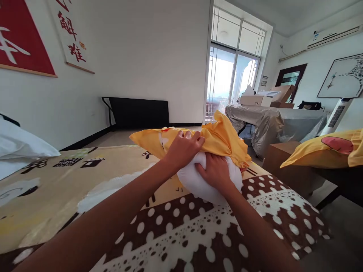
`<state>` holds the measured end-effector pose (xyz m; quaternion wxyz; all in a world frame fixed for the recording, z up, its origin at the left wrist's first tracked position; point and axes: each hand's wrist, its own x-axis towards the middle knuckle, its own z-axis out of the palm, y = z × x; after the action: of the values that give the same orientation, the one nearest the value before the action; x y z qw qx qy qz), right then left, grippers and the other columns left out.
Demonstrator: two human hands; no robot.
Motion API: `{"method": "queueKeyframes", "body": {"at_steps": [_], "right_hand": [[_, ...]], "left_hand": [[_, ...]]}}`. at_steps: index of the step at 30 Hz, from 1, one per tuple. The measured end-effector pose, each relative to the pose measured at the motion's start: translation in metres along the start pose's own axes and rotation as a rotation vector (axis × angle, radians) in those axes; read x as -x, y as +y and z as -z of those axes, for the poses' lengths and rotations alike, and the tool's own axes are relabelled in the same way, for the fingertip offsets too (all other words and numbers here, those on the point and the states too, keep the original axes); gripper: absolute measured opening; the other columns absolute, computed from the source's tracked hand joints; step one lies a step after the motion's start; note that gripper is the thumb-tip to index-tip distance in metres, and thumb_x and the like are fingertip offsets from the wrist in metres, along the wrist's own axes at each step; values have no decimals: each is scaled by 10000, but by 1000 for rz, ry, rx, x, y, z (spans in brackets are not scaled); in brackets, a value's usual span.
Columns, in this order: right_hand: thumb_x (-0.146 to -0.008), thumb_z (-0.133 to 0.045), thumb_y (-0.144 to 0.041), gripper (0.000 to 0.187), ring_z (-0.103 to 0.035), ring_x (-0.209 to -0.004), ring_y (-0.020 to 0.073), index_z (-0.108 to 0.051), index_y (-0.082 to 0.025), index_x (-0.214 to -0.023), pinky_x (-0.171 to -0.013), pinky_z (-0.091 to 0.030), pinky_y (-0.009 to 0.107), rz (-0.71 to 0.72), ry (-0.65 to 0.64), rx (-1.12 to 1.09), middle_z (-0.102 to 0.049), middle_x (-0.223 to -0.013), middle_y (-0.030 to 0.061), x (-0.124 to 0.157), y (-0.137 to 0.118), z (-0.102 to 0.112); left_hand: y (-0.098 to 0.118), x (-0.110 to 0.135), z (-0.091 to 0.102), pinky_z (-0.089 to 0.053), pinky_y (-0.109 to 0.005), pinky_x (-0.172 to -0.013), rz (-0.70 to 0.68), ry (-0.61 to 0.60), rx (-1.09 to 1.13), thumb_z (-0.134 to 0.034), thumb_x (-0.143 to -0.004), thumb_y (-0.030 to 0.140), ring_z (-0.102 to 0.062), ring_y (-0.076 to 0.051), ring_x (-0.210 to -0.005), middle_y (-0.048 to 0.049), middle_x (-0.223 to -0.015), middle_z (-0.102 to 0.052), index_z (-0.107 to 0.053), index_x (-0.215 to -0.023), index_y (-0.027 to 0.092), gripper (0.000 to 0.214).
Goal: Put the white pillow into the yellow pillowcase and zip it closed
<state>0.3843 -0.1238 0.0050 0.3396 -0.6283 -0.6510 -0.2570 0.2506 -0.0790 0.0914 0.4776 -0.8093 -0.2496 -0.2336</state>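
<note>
Atop the spotted blanket [198, 241], one white pillow [193, 181] is lying partly inside a yellow pillowcase [224, 134]. Right hand [216, 172]: is pressing on the pillow, fingertips hidden under cloth, grip undeterminable. Left hand [183, 148]: is clutching the pillowcase. Apparent step: pillowcase is being worked along the pillow, direction unclear; next move is seemingly calling for an anchored pillow and guided cloth. Beyond: black panel [138, 113], glass doors [219, 79].
</note>
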Motion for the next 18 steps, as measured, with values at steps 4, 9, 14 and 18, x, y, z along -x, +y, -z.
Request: {"method": "queueKeyframes", "body": {"at_steps": [4,9,14,18], "right_hand": [[-893,-390,-399,427,-567,-1092,302,-616,-153,-1158,-970,-391,462,-170,46,-9,-663,-1089,152,-2,32,-25],[-902,-384,-391,482,-475,-1225,260,-490,-193,-1329,-1060,-328,438,-198,117,-11,-593,-1256,111,8,65,-25],[-903,-416,-421,585,-389,-1302,293,-402,-95,-1389,-1088,-268,455,103,34,143,-499,-1353,174,74,43,-13],[-858,-515,-378,695,-228,-1389,285,-265,-135,-1459,-1125,-134,481,138,19,230,-236,-1520,126,105,28,-25]], "left_hand": [[23,15,1,-381,-355,-610,5,123,-30,-364,-877,94,-565,-219,-711,-79,-879,-599,-568,-953,160,228],[59,22,-21,-429,-320,-645,147,178,121,-379,-897,136,-572,-201,-801,-83,-992,-623,-559,-1083,184,264],[72,4,-37,-490,-318,-679,184,104,269,-383,-889,137,-586,-223,-906,-117,-1128,-606,-545,-1181,185,337],[62,-5,-19,-511,-319,-681,115,106,296,-414,-875,131,-597,-231,-955,-118,-1157,-616,-552,-1183,170,340]]}}
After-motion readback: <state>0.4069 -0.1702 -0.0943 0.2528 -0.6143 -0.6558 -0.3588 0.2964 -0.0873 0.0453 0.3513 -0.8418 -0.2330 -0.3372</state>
